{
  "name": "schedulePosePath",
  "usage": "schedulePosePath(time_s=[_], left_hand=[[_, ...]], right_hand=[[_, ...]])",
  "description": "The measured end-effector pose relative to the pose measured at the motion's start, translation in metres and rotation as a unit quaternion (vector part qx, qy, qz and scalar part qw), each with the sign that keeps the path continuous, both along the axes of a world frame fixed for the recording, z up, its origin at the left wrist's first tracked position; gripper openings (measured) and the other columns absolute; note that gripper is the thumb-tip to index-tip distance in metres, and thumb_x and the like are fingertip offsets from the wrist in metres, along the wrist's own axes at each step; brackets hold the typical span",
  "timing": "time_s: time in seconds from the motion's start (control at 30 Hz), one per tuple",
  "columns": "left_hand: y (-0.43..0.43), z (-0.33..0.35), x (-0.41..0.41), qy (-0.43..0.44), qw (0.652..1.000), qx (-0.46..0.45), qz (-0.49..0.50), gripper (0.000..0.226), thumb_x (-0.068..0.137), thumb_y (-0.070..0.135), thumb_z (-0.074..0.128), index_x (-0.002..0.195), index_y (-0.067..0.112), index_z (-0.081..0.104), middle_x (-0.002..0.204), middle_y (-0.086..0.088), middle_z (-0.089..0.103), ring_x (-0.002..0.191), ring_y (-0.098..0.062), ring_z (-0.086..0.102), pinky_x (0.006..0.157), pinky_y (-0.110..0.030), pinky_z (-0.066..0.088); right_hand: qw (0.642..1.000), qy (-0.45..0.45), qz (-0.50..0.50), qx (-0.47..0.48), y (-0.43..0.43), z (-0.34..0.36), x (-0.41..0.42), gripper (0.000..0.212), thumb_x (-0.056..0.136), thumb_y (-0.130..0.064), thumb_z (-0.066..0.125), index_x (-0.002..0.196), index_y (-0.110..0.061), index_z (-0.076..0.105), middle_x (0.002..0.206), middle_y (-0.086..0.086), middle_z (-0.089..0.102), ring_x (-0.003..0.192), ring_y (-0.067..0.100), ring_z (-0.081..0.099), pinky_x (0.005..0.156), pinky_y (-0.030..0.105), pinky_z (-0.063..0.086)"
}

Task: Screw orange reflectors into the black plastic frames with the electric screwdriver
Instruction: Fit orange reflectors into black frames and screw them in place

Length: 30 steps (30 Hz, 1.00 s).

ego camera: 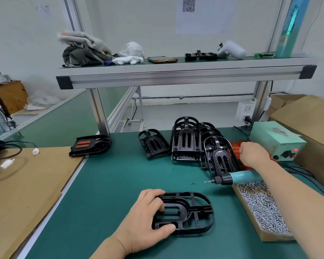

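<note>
Left hand of mine [148, 219] grips the left end of a flat black plastic frame [193, 212] on the green surface [105, 184]. Further right, the teal electric screwdriver [239, 176] lies under my forearm. My right hand [251, 154] curls into the pile of orange reflectors [235, 148], and I cannot tell what it holds.

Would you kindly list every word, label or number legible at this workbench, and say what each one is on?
"LED": on the front face of the pale green power box.
Square code pattern on the white sheet on the wall: blurred, not readable.
Markings on the teal strip on the right post: too blurred to read.
</note>
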<state>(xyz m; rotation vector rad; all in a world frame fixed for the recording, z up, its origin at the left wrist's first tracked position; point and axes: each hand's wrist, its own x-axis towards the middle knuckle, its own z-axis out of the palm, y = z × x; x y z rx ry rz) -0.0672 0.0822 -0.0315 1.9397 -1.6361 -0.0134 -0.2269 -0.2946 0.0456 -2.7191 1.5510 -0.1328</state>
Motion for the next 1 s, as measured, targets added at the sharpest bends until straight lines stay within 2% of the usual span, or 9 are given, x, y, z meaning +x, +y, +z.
schedulePosePath(time_s=[0.1, 0.23, 0.33, 0.4, 0.5, 0.57, 0.63, 0.8, 1.0], left_hand=[[0.0, 0.001, 0.0, 0.0, 1.0, -0.004, -0.004, 0.04, 0.08, 0.061, 0.064, 0.091, 0.024, 0.052, 0.137, 0.02, 0.039, 0.134, -0.003, 0.029, 0.105, -0.018, 0.03], [0.002, 0.002, -0.002, -0.011, 1.0, -0.019, -0.011, 0.038, 0.082, 0.057, 0.066, 0.084, 0.021, 0.054, 0.128, 0.017, 0.046, 0.126, -0.003, 0.037, 0.098, -0.018, 0.034], [0.003, 0.005, -0.003, -0.013, 1.0, -0.024, -0.011, 0.037, 0.083, 0.055, 0.066, 0.083, 0.02, 0.055, 0.127, 0.016, 0.049, 0.124, -0.003, 0.039, 0.097, -0.02, 0.037], [0.003, 0.007, -0.005, -0.013, 0.999, -0.03, -0.01, 0.036, 0.083, 0.055, 0.065, 0.085, 0.02, 0.055, 0.126, 0.016, 0.052, 0.123, -0.003, 0.04, 0.097, -0.022, 0.039], [0.003, 0.007, -0.006, -0.028, 0.999, -0.042, -0.006, 0.039, 0.086, 0.056, 0.062, 0.107, 0.023, 0.059, 0.13, 0.015, 0.052, 0.126, -0.007, 0.041, 0.104, -0.025, 0.037], [0.004, 0.006, -0.006, -0.039, 0.998, -0.051, 0.012, 0.05, 0.088, 0.057, 0.06, 0.123, 0.021, 0.057, 0.136, 0.014, 0.05, 0.132, -0.012, 0.04, 0.11, -0.027, 0.031], [0.004, 0.006, -0.007, -0.037, 0.997, -0.063, 0.027, 0.055, 0.089, 0.056, 0.058, 0.13, 0.018, 0.054, 0.136, 0.013, 0.049, 0.133, -0.014, 0.04, 0.112, -0.028, 0.029], [0.006, 0.007, -0.007, -0.027, 0.993, -0.087, 0.069, 0.049, 0.091, 0.052, 0.055, 0.126, 0.016, 0.055, 0.122, 0.012, 0.052, 0.118, -0.01, 0.047, 0.103, -0.027, 0.035], [0.008, 0.007, -0.008, 0.011, 0.978, -0.148, 0.147, 0.043, 0.088, 0.048, 0.057, 0.117, 0.015, 0.058, 0.101, 0.01, 0.056, 0.097, -0.014, 0.056, 0.09, -0.029, 0.04]], right_hand=[[0.999, -0.045, -0.013, 0.02, 0.001, 0.005, -0.005, 0.022, 0.095, -0.005, 0.048, 0.109, -0.006, 0.066, 0.111, 0.014, 0.069, 0.102, 0.033, 0.064, 0.087, 0.038, 0.054], [0.987, -0.139, -0.029, 0.078, 0.004, 0.013, -0.012, 0.028, 0.09, -0.001, 0.049, 0.073, -0.009, 0.069, 0.087, 0.016, 0.072, 0.083, 0.035, 0.066, 0.07, 0.037, 0.053], [0.965, -0.231, -0.053, 0.113, 0.008, 0.015, -0.018, 0.024, 0.094, -0.005, 0.056, 0.075, -0.014, 0.068, 0.096, 0.011, 0.07, 0.078, 0.022, 0.059, 0.066, 0.033, 0.048], [0.947, -0.287, -0.053, 0.137, 0.011, 0.017, -0.021, 0.02, 0.095, -0.009, 0.059, 0.079, -0.019, 0.066, 0.1, 0.006, 0.067, 0.084, 0.023, 0.059, 0.074, 0.038, 0.053], [0.895, -0.39, -0.058, 0.208, 0.02, 0.021, -0.023, 0.013, 0.097, -0.01, 0.06, 0.088, -0.017, 0.067, 0.099, 0.004, 0.067, 0.085, 0.024, 0.062, 0.082, 0.043, 0.054], [0.86, -0.443, -0.053, 0.248, 0.032, 0.026, -0.024, 0.01, 0.097, -0.008, 0.061, 0.095, -0.012, 0.069, 0.097, 0.005, 0.069, 0.08, 0.019, 0.06, 0.076, 0.036, 0.053], [0.83, -0.481, -0.029, 0.281, 0.051, 0.032, -0.023, 0.009, 0.097, -0.006, 0.061, 0.098, -0.009, 0.07, 0.094, 0.008, 0.071, 0.078, 0.017, 0.06, 0.07, 0.029, 0.049], [0.779, -0.505, 0.067, 0.366, 0.118, 0.045, -0.021, 0.011, 0.097, -0.005, 0.06, 0.099, -0.006, 0.07, 0.095, 0.01, 0.075, 0.086, 0.018, 0.066, 0.077, 0.033, 0.051], [0.737, -0.506, 0.12, 0.433, 0.191, 0.032, -0.01, 0.011, 0.095, 0.001, 0.06, 0.103, 0.005, 0.066, 0.093, 0.011, 0.071, 0.081, 0.014, 0.061, 0.079, 0.032, 0.049]])
